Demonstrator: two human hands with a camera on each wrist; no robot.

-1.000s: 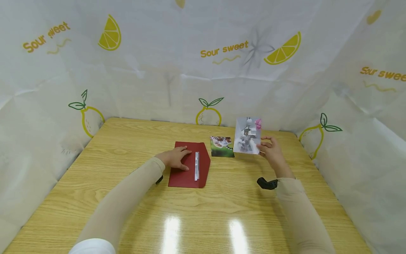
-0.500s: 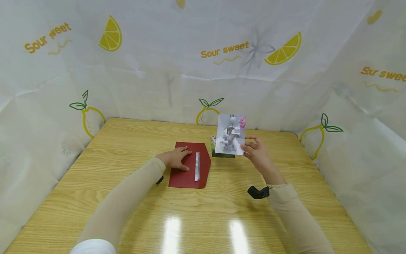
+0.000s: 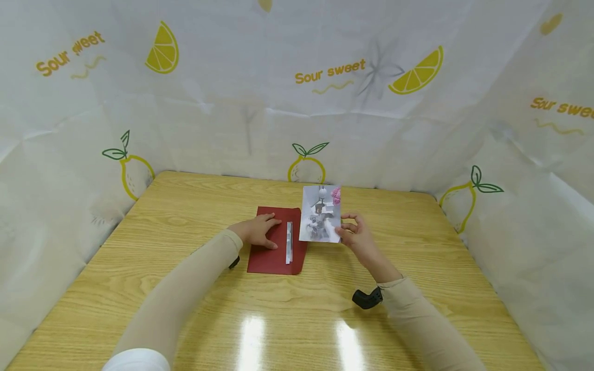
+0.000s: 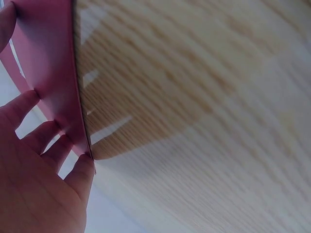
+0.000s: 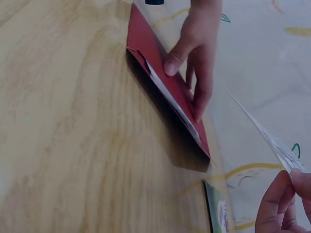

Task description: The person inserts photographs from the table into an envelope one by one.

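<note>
A red envelope lies on the table, its flap side to the right and a silvery-white strip near that side. My left hand rests on it with the fingers spread; the left wrist view shows the fingertips touching the red paper. Between thumb and fingers, my right hand pinches the right edge of a grey picture card with a pink corner. This card is held above the table, overlapping the envelope's right edge. It hides a smaller tiger picture in the head view; the right wrist view shows part of that tiger picture.
The wooden table spreads out in front of me. A white curtain with lemon prints hangs behind its back edge and along the sides. Black wrist devices sit at both wrists.
My right hand has carried the picture card left, across the tiger picture and to the envelope's right edge, ending lower than half a second ago. The left hand and envelope stay put.
</note>
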